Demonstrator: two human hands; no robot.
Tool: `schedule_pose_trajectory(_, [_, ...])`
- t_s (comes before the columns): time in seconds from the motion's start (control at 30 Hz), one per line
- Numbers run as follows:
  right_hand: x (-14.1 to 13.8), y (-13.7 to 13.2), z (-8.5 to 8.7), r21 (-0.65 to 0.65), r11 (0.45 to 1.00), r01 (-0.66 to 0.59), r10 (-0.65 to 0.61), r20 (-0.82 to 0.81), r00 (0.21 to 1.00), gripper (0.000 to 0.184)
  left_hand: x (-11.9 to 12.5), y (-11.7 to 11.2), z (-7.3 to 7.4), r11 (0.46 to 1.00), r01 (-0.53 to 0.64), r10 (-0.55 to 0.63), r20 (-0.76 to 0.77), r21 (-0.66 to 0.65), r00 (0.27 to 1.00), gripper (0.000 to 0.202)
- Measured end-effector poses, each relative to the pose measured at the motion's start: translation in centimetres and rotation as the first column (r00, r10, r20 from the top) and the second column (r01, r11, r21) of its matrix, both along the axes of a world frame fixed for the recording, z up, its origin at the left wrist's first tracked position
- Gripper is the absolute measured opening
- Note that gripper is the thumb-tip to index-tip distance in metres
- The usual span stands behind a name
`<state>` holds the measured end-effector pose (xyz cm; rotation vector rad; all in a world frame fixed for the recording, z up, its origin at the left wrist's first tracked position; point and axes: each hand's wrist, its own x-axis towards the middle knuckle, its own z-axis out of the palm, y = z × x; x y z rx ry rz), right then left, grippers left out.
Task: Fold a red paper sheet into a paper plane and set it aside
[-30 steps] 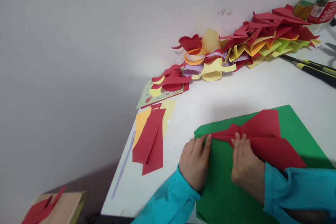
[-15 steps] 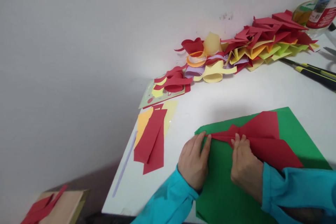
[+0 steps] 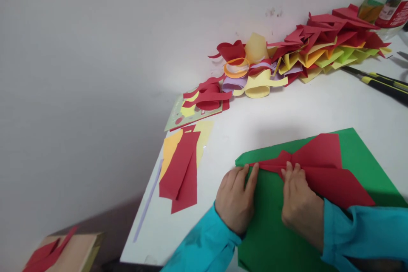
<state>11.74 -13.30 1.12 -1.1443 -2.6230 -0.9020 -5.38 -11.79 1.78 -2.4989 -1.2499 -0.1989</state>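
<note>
A folded red paper shape, with a narrow point at its left and wide flaps at its right, lies on a green sheet. It looks like a paper plane. With bent fingertips, my left hand holds down the narrow point against the green sheet; its thumb is hidden. My right hand has its fingers drawn together and pressed on the middle fold of the red paper. Its forearm passes below the lower flap. What lies under the right fingertips cannot be seen.
Loose paper strips lie left of the green sheet on the white table. Curled paper pieces and stacked folded red papers line the wall. Scissors and a bottle are at right. A box stands lower left.
The view has shifted slightly, so the table's things appear a little displaced. Both hands stay on the red paper in nearly the same places; its folds look unchanged.
</note>
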Motion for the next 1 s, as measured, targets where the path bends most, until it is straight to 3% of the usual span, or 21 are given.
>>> schedule_pose_trajectory(0.2, [-1.2,-0.2,-0.7,0.021,0.988,0.153,-0.148,-0.157,0.977,0.033,0.6,0.1,0.4,1.000,0.000,0.003,-0.101,0.031,0.995,0.038])
schedule_pose_trajectory(0.33, [-1.4,-0.1,-0.8,0.040,0.994,0.097,-0.091,-0.132,0.987,0.035,0.8,0.2,0.8,0.999,0.015,-0.011,-0.143,0.032,0.990,0.036])
schedule_pose_trajectory(0.43, [-1.3,-0.1,-0.5,0.036,0.987,0.155,-0.148,-0.150,0.978,0.036,1.1,0.5,1.0,1.000,0.021,-0.018,-0.145,0.017,0.989,0.034])
schedule_pose_trajectory(0.73, [-0.1,0.3,-0.5,0.041,0.999,-0.012,0.014,-0.041,0.999,0.032,2.0,0.7,-0.2,0.996,0.093,-0.093,0.068,0.005,0.993,0.031])
schedule_pose_trajectory(1.0, [0.2,0.4,0.0,0.031,0.999,-0.035,0.035,0.002,0.999,0.034,1.6,0.5,-0.1,0.994,0.102,-0.100,0.072,-0.032,0.992,0.036])
